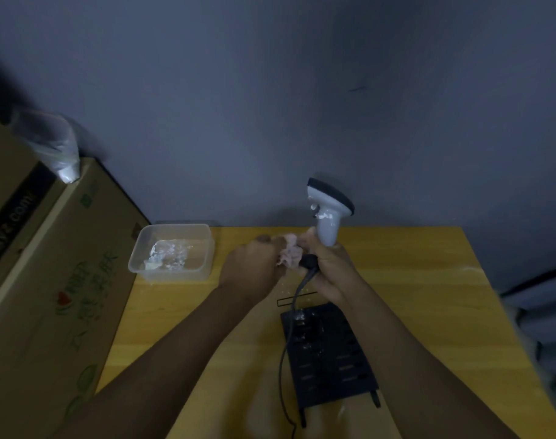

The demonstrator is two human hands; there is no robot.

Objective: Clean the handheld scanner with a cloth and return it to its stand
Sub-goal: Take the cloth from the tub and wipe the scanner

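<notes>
Right hand of mine grips the white pistol-shaped plastic scanner upright above the yellow wooden table, while my left hand presses a crumpled pale pink cloth against its handle base.

White scanner, pink cloth, yellow table, black stand

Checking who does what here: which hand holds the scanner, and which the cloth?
The right hand grips the white scanner upright by its handle; the left hand pinches the pinkish cloth beside it.
</notes>
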